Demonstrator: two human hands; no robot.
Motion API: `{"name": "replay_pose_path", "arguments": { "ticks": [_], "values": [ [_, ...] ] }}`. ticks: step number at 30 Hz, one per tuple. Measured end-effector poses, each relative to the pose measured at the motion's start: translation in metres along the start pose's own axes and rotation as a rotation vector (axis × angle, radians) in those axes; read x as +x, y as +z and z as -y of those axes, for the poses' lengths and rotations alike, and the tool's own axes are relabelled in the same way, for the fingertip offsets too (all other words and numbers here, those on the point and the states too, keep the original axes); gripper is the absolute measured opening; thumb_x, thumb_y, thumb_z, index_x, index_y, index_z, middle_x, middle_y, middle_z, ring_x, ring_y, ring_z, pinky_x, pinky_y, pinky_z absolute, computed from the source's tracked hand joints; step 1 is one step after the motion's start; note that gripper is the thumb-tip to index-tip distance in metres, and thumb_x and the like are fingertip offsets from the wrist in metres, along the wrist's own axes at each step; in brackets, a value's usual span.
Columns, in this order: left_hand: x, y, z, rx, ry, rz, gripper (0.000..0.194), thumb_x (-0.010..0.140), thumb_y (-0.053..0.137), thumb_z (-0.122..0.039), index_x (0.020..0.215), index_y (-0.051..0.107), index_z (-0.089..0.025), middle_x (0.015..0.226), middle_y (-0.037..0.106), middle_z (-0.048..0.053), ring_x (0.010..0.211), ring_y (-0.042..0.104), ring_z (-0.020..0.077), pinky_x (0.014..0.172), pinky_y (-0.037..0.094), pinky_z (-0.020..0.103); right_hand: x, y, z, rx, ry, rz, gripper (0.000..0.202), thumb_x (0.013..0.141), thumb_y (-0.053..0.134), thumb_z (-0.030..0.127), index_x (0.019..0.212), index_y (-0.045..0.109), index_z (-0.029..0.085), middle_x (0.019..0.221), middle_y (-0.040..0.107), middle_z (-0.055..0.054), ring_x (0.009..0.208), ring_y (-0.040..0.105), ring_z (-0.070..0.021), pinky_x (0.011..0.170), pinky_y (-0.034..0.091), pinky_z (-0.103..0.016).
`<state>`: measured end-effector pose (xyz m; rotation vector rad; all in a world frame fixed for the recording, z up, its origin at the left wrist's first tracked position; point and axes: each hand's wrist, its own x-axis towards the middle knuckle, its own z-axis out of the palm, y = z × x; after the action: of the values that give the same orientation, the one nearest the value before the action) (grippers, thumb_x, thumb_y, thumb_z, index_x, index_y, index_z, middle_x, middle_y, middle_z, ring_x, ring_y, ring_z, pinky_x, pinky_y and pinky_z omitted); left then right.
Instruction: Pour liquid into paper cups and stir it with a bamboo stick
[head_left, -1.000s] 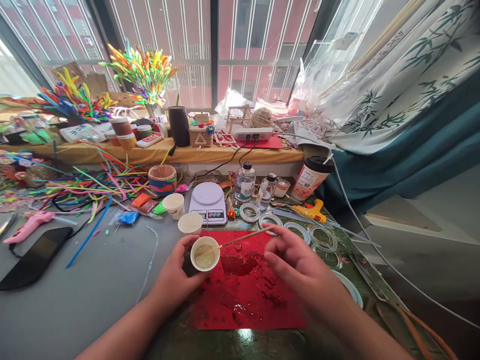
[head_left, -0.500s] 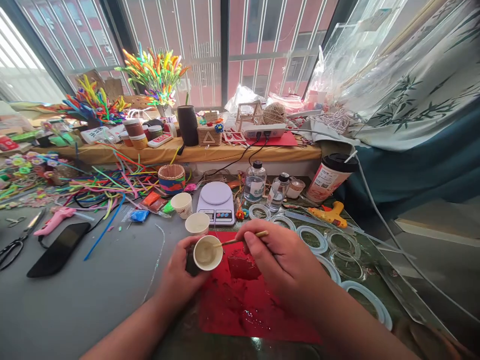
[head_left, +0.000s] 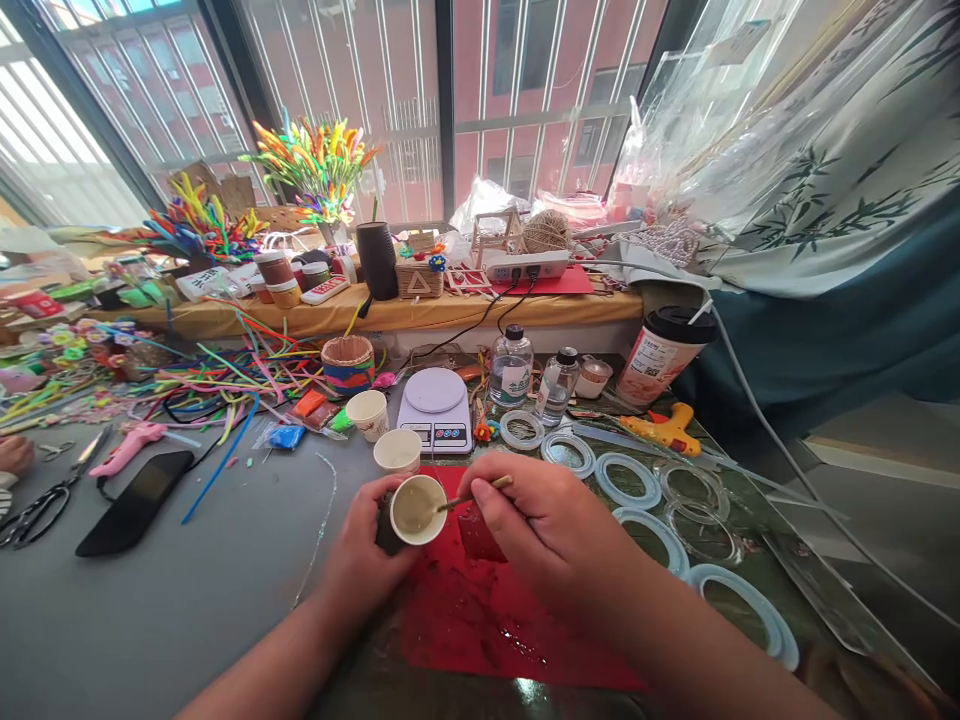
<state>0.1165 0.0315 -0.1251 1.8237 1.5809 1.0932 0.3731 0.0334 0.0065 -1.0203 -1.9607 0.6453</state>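
My left hand [head_left: 375, 540] is wrapped round a paper cup [head_left: 418, 535], which is tilted toward me and has greyish, cloudy liquid inside. Pinched in the fingers of my right hand [head_left: 536, 520] is a thin wooden stick [head_left: 487, 489]; its lower end dips into the liquid at the cup's right side. Beneath both hands lies a red sheet [head_left: 465, 630] with wet, shiny spots. Just beyond the held cup stand a second paper cup [head_left: 397, 452] and a third paper cup [head_left: 367, 415]. A white kitchen scale [head_left: 435, 400] is behind them.
Two clear bottles [head_left: 511, 372] stand right of the scale. Several ring-shaped silicone moulds [head_left: 628, 480] line the right side near a yellow glue gun [head_left: 664, 430]. At left lie a black phone [head_left: 135, 503], scissors [head_left: 56, 500] and a pink glue gun [head_left: 129, 447]. Another person's hand [head_left: 15, 455] shows at the left edge.
The stick has moved within the cup, its tip shifting toward the right and nearer side. My view has turned slightly left, and another person's hand has come in at the left edge.
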Motion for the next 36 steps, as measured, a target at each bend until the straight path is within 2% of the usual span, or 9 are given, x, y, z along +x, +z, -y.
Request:
{"name": "replay_pose_path", "arguments": {
  "ticks": [8, 11, 17, 21, 24, 27, 30, 34, 36],
  "values": [
    [-0.001, 0.001, -0.002, -0.021, -0.018, 0.001, 0.06, 0.083, 0.085, -0.043, 0.137, 0.063, -0.027, 0.138, 0.08, 0.011, 0.121, 0.08, 0.0312, 0.106, 0.064, 0.049, -0.002, 0.002, 0.003, 0.037, -0.022, 0.035, 0.031, 0.112, 0.044, 0.025, 0.095, 0.07, 0.022, 0.089, 0.079, -0.003, 0.08, 0.073, -0.0179, 0.073, 0.052, -0.029],
    [-0.001, 0.001, -0.002, -0.037, -0.017, -0.002, 0.062, 0.083, 0.086, -0.044, 0.138, 0.062, -0.027, 0.139, 0.08, 0.012, 0.126, 0.08, 0.0323, 0.106, 0.065, 0.048, -0.004, 0.003, 0.005, -0.005, -0.037, 0.018, 0.03, 0.111, 0.045, 0.023, 0.095, 0.07, 0.022, 0.087, 0.079, -0.003, 0.077, 0.072, -0.0181, 0.071, 0.051, -0.03],
    [-0.001, 0.001, -0.003, -0.038, -0.004, -0.023, 0.06, 0.083, 0.086, -0.043, 0.136, 0.064, -0.027, 0.134, 0.082, 0.011, 0.121, 0.082, 0.032, 0.102, 0.067, 0.048, -0.013, 0.003, 0.014, -0.099, -0.159, 0.063, 0.03, 0.11, 0.045, 0.017, 0.091, 0.068, 0.021, 0.082, 0.074, -0.003, 0.073, 0.067, -0.0189, 0.067, 0.049, -0.032],
    [-0.001, 0.002, -0.001, -0.045, 0.014, -0.012, 0.061, 0.084, 0.087, -0.042, 0.138, 0.063, -0.027, 0.133, 0.082, 0.011, 0.12, 0.082, 0.0312, 0.103, 0.067, 0.049, -0.015, 0.002, 0.016, -0.115, -0.183, 0.063, 0.031, 0.11, 0.045, 0.016, 0.088, 0.066, 0.021, 0.077, 0.07, -0.001, 0.068, 0.064, -0.0166, 0.063, 0.048, -0.031],
    [-0.002, 0.003, 0.002, -0.04, 0.025, -0.015, 0.061, 0.085, 0.086, -0.04, 0.14, 0.062, -0.028, 0.136, 0.08, 0.011, 0.12, 0.081, 0.0304, 0.103, 0.067, 0.048, -0.014, 0.001, 0.016, -0.103, -0.17, 0.03, 0.028, 0.11, 0.046, 0.015, 0.095, 0.069, 0.021, 0.082, 0.074, -0.001, 0.073, 0.069, -0.0164, 0.067, 0.052, -0.029],
    [-0.003, 0.004, 0.004, -0.05, 0.029, -0.012, 0.06, 0.085, 0.086, -0.037, 0.139, 0.062, -0.028, 0.138, 0.079, 0.011, 0.12, 0.081, 0.0298, 0.105, 0.066, 0.049, -0.014, 0.0, 0.015, -0.118, -0.175, 0.084, 0.03, 0.11, 0.046, 0.016, 0.093, 0.07, 0.022, 0.08, 0.074, 0.0, 0.071, 0.069, -0.016, 0.064, 0.052, -0.029],
    [-0.003, 0.004, 0.005, -0.063, 0.026, -0.003, 0.06, 0.084, 0.087, -0.034, 0.139, 0.063, -0.029, 0.139, 0.079, 0.009, 0.12, 0.081, 0.0294, 0.106, 0.066, 0.049, -0.013, 0.0, 0.015, -0.138, -0.171, -0.001, 0.029, 0.11, 0.045, 0.016, 0.096, 0.07, 0.022, 0.085, 0.077, -0.002, 0.077, 0.073, -0.0169, 0.068, 0.055, -0.029],
    [-0.003, 0.004, 0.003, -0.092, 0.022, 0.012, 0.059, 0.084, 0.086, -0.033, 0.139, 0.064, -0.03, 0.137, 0.08, 0.008, 0.119, 0.081, 0.0288, 0.104, 0.067, 0.047, -0.013, -0.001, 0.014, -0.102, -0.164, 0.069, 0.029, 0.11, 0.046, 0.016, 0.097, 0.071, 0.023, 0.084, 0.078, -0.001, 0.075, 0.074, -0.0165, 0.067, 0.056, -0.028],
    [-0.003, 0.003, 0.002, -0.098, 0.021, 0.023, 0.061, 0.082, 0.087, -0.031, 0.138, 0.064, -0.029, 0.136, 0.081, 0.009, 0.12, 0.082, 0.0297, 0.105, 0.067, 0.047, -0.013, -0.001, 0.013, -0.124, -0.142, 0.001, 0.027, 0.111, 0.047, 0.017, 0.1, 0.071, 0.023, 0.09, 0.08, -0.002, 0.08, 0.077, -0.0178, 0.071, 0.057, -0.029]
  ]
}}
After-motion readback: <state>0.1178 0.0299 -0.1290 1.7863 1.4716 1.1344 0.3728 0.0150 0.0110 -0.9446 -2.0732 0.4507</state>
